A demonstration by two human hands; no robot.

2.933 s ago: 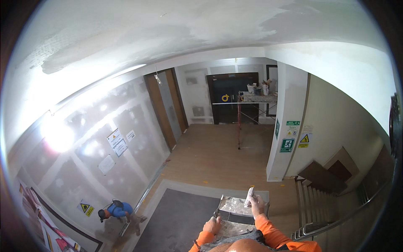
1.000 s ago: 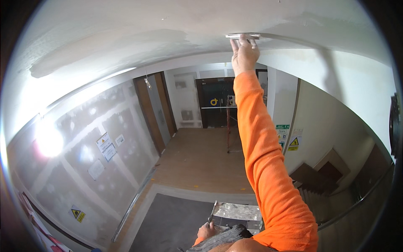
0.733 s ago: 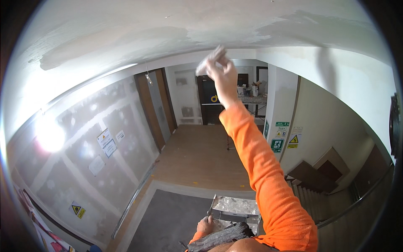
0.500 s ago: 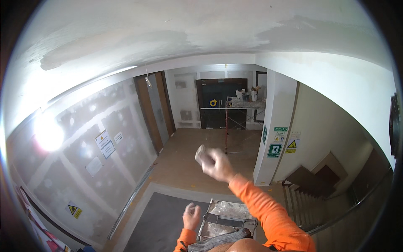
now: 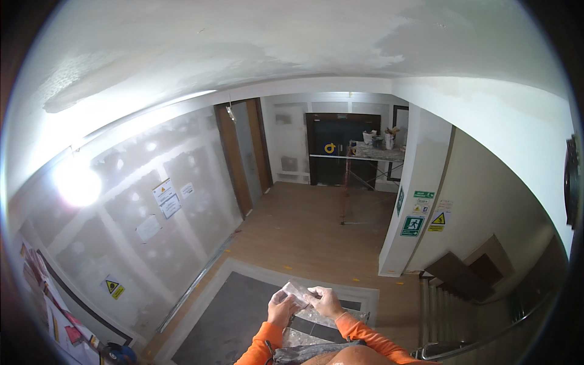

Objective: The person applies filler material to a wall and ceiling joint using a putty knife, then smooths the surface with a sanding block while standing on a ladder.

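Observation:
A pale, dusty rectangular block (image 5: 296, 292), which looks like a sanding block, is held up between my two hands, low in the middle of the view. My left hand (image 5: 280, 308) closes round its left end. On the other side my right hand (image 5: 326, 303) pinches its right edge with thumb and fingers. Both sleeves are orange. Under the hands, partly covered by them, lies a plaster-spattered step platform (image 5: 298, 339). Overhead stretches a ceiling (image 5: 274, 42) with grey, patchy plaster.
Scaffolding (image 5: 345, 188) stands near a dark door, with buckets and tools on its top. A bright lamp (image 5: 78, 184) glows before the patched left wall (image 5: 143, 207). To the right are a white pillar (image 5: 406, 201) with safety signs, leaning boards (image 5: 459, 274) and a staircase (image 5: 443, 313).
My right hand has come down from its raised, stretched-out position with the block. My left hand has moved up and taken hold of the block too. The view has shifted slightly.

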